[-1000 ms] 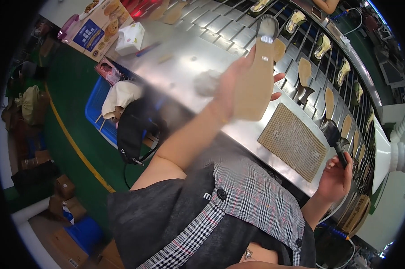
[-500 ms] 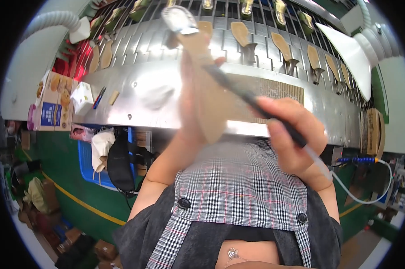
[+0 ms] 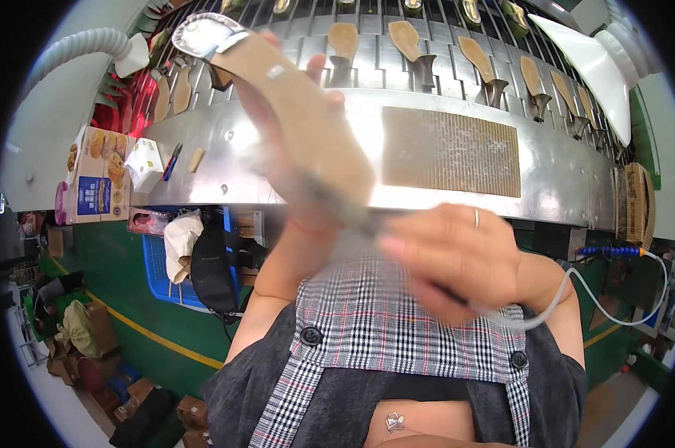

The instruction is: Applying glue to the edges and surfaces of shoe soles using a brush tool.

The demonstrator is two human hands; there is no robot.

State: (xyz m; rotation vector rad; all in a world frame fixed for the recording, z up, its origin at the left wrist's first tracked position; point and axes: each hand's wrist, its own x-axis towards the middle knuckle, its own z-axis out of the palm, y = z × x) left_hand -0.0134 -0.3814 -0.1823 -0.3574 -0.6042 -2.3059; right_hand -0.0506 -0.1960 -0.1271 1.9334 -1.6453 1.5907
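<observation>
My left hand (image 3: 279, 179) is wrapped round a long tan shoe sole (image 3: 308, 123), held tilted above the bench, its broad end toward me. The far end carries a shiny silvery rounded part (image 3: 203, 36), and a small white patch shows on the tan face. My right hand (image 3: 461, 261) grips a dark-handled brush-like tool (image 3: 367, 222), smeared by motion. Its tip lies over the broad end of the sole; whether it touches cannot be told. A pale tube (image 3: 539, 321) runs from the tool's rear end past my right wrist.
Behind the metal bench (image 3: 203, 183) is a slatted conveyor (image 3: 263, 15) carrying several soles with dark heels (image 3: 408, 41). A ribbed mat (image 3: 457, 153) lies on the bench. White hoods (image 3: 588, 71) hang at both sides. A biscuit-coloured carton (image 3: 102, 160) and tissue pack (image 3: 145, 160) stand left.
The sole has swung, its silvery end moving left and its broad end slightly right. My right hand has come down toward me, and the tool tip has moved from mid-sole to the broad end.
</observation>
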